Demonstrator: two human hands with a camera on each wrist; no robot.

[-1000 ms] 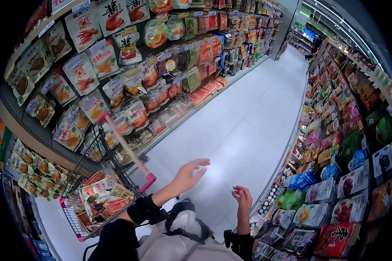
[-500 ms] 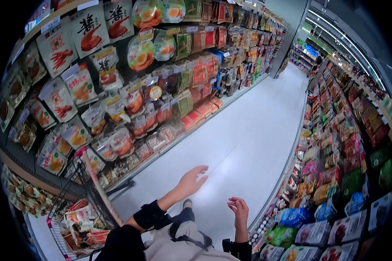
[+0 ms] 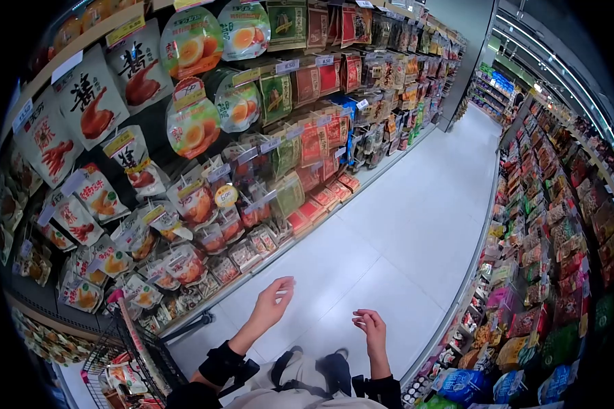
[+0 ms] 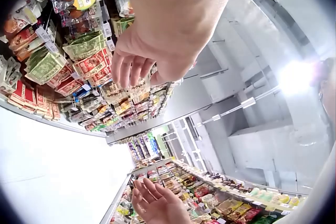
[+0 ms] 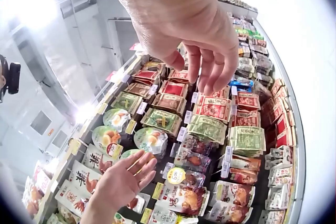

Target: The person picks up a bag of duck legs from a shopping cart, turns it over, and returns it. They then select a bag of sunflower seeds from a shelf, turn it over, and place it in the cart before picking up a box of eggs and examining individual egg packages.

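Note:
My left hand (image 3: 269,307) is held out over the aisle floor, its fingers loosely bent and holding nothing. To its right, the right hand (image 3: 373,332) is raised at about the same height, also empty, with relaxed fingers. The left wrist view shows loosely curved fingers hanging down. Nearest the left hand is a wall of hanging food packets (image 3: 184,266), some printed with chicken pieces. A shopping cart (image 3: 138,334) with a pink-ended handle stands at the lower left, beside the left forearm. Several packets (image 3: 126,375) lie in it.
White tiled floor (image 3: 389,238) runs ahead between two rows of shelves. Bagged snacks (image 3: 525,273) line the right side, with blue bags (image 3: 464,384) at its near end. Price tags (image 3: 288,66) stick out from the left racks. Farther off stands a grey pillar (image 3: 467,68).
The view has moved forward along the left rack. The cart has shifted toward the lower left. My left hand has moved left and lower, its fingers more bent; the right hand has barely shifted.

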